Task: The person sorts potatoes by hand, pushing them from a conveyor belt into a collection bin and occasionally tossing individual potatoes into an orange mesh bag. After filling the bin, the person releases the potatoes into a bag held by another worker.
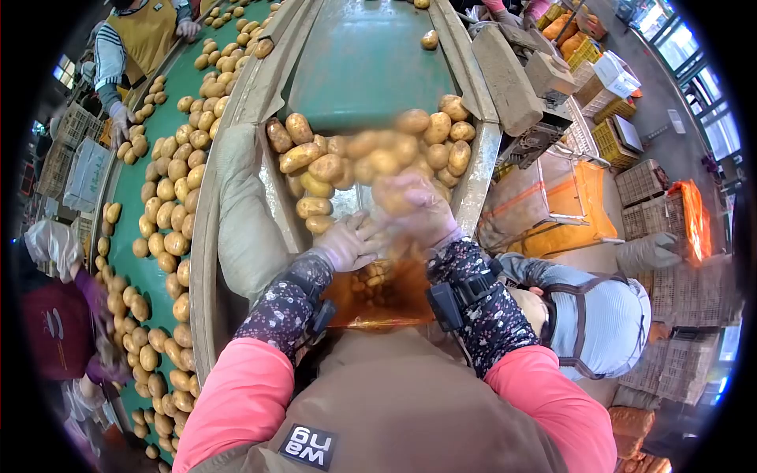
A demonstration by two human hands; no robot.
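Note:
My gloved left hand [347, 243] rests at the near edge of a pile of potatoes [371, 158] on a green chute [363, 63]; I cannot tell whether its bent fingers hold anything. My gloved right hand [410, 206] is blurred by motion, curled over potatoes at the chute's lip. Right below both hands hangs an orange mesh bag [378, 296] with potatoes inside. Flowered sleeve covers and pink sleeves cover my forearms.
A long green conveyor [158, 197] full of potatoes runs along the left, with other people in gloves [118, 118] working at it. A person in a light cap [599, 315] bends at my right. Crates and orange sacks [552, 205] stand on the right.

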